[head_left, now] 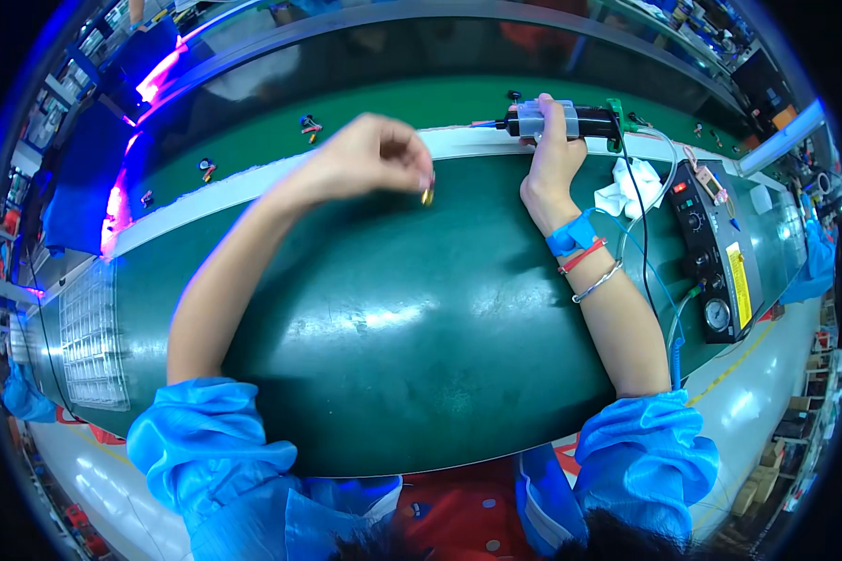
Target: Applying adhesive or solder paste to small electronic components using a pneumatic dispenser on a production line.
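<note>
Held up over the green work surface (393,327), my left hand (370,159) is closed in a pinch on a small gold-coloured part (428,196). Fingers cover most of that part, so its full shape is hidden. My right hand (554,159) wraps round a black dispensing syringe (589,122) with a translucent sleeve. The syringe lies nearly level, its thin tip (485,124) pointing left, toward my left hand but apart from it. A green cap piece (615,126) with a tube sits at its right end. On my right wrist is a blue strap (571,236).
Beyond a pale rail (196,217), small wired parts (310,126) lie spaced along a green strip. A black control box (716,252) with knobs and a gauge stands at right, beside crumpled white tissue (630,190) and trailing tubes. A clear compartment tray (94,341) lies far left.
</note>
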The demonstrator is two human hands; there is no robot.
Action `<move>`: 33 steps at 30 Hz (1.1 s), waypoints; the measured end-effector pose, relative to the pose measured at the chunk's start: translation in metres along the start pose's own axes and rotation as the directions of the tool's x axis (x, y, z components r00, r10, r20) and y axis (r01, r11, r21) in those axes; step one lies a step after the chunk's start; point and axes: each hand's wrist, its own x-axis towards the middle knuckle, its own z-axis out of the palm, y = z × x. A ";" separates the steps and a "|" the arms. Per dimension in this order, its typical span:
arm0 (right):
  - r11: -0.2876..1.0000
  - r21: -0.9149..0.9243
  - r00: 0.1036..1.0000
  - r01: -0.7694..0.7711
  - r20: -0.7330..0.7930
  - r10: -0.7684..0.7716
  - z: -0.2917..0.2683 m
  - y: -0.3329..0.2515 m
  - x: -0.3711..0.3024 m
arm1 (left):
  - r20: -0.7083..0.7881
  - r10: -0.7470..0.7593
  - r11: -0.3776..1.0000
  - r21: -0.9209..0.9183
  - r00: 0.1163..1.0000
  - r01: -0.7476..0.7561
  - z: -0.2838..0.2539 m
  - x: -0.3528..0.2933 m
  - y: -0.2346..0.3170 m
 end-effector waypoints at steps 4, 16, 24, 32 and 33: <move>1.000 0.000 0.997 0.016 0.069 -0.016 0.003 -0.001 -0.005 | -0.187 0.107 0.905 0.426 0.976 -0.018 0.031 -0.034 -0.009; 0.994 -0.103 0.969 0.024 0.247 0.002 0.003 0.007 -0.013 | -0.288 0.364 0.837 0.519 0.886 -0.175 0.035 -0.035 -0.025; 0.962 -0.273 0.873 -0.010 0.467 0.141 0.005 0.006 -0.023 | -0.206 0.427 0.753 0.620 0.881 -0.220 0.031 -0.034 -0.023; 0.949 -0.314 0.817 0.022 0.552 0.164 0.006 0.007 -0.023 | -0.211 0.452 0.734 0.640 0.867 -0.228 0.031 -0.033 -0.024; 0.949 -0.314 0.817 0.023 0.553 0.163 0.006 0.008 -0.023 | -0.209 0.456 0.730 0.643 0.865 -0.229 0.031 -0.033 -0.024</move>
